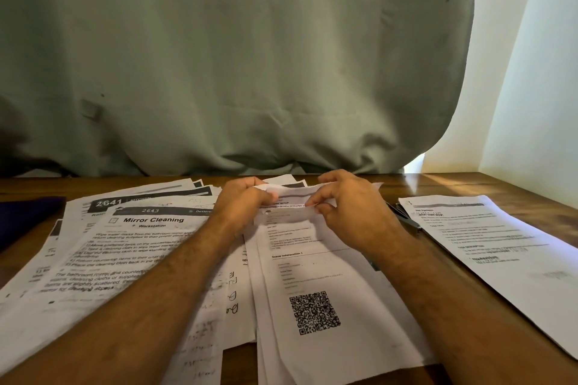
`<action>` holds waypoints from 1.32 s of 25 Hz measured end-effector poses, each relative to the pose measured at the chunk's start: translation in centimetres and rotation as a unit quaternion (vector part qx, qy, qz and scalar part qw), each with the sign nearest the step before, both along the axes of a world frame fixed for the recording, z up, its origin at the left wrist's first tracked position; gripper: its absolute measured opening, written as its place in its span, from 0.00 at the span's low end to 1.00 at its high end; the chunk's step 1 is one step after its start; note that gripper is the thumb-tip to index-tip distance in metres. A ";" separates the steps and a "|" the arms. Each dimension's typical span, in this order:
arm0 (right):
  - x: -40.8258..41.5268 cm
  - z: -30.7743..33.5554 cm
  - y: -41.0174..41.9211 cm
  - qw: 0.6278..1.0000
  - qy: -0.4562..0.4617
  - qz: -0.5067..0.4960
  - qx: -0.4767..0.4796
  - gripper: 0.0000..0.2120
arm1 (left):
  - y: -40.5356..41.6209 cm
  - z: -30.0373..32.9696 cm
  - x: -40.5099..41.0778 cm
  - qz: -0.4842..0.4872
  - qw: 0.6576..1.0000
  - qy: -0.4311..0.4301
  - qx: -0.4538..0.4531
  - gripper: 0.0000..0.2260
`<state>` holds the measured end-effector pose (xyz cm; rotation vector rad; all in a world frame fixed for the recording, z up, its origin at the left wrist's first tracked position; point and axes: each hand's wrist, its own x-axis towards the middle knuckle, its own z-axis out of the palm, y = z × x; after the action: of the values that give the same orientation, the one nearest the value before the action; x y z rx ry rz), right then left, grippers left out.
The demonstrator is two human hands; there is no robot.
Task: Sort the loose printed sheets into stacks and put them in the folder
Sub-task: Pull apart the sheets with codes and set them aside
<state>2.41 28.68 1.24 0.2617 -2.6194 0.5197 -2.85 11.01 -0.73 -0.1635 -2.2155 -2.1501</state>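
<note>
White printed sheets with a QR code [312, 291] lie in a loose pile at the centre of the brown wooden bench [469, 184], long axis running from six to twelve o'clock, straight out from the person. Both hands work the pile's far, twelve o'clock edge: the left hand [242, 201] pinches the curled-up top margin, and the right hand [347, 206] pinches the same margin just beside it. Neither is nearer; they meet on that edge.

Towards nine o'clock sprawls a fan of unsorted white sheets headed "Mirror Cleaning" [150, 222], partly under the left forearm. At three o'clock a separate white stack [500, 247] rests well apart, with a dark pen-like object [403, 216] between. A dark blue object [28, 216], possibly the folder, sits at the far nine o'clock edge.
</note>
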 end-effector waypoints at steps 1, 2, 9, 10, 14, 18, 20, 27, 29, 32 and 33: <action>0.1 0.0 -0.1 1.000 0.000 0.010 0.007 0.08 | 0.1 0.1 0.2 -0.018 1.000 -0.003 0.015 0.03; 0.3 0.1 -0.3 1.000 -0.004 0.022 0.014 0.09 | 0.1 0.2 0.4 -0.031 0.999 -0.003 0.030 0.03; 0.7 0.3 -0.5 0.996 -0.063 0.037 0.044 0.10 | 0.3 -0.1 0.7 -0.031 0.998 0.012 0.055 0.14; 0.8 0.3 -0.5 0.996 -0.072 0.039 0.044 0.10 | 0.4 0.1 0.6 0.000 0.999 0.010 0.049 0.14; 0.7 0.2 -0.5 0.994 -0.096 0.049 0.037 0.09 | 0.5 0.1 -0.3 0.076 0.996 0.050 -0.016 0.13; 0.6 0.1 -0.5 0.994 -0.091 0.050 0.039 0.10 | 0.2 -0.7 -0.5 0.056 0.998 0.004 -0.029 0.21; 0.6 0.0 -0.5 0.995 -0.079 0.049 0.037 0.10 | 0.2 -1.1 -0.8 0.064 0.997 0.008 -0.052 0.14; 0.5 0.1 0.2 0.999 -0.044 0.021 0.018 0.11 | 0.0 -0.7 -1.6 0.124 0.988 -0.022 0.089 0.08; 0.6 0.1 0.2 0.999 -0.038 0.021 0.023 0.12 | -0.2 -0.7 -1.7 0.130 0.987 -0.022 0.091 0.09; 0.6 0.2 0.1 0.999 -0.025 0.018 0.019 0.12 | -0.3 -0.6 -1.6 0.129 0.987 -0.013 0.096 0.07; 0.6 0.1 0.1 1.000 -0.018 0.016 0.015 0.11 | -0.2 -0.5 -1.5 0.125 0.988 -0.013 0.093 0.07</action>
<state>2.97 28.78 1.37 0.3063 -2.6642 0.4995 -4.33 10.78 -1.23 0.1421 -1.9138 -2.2093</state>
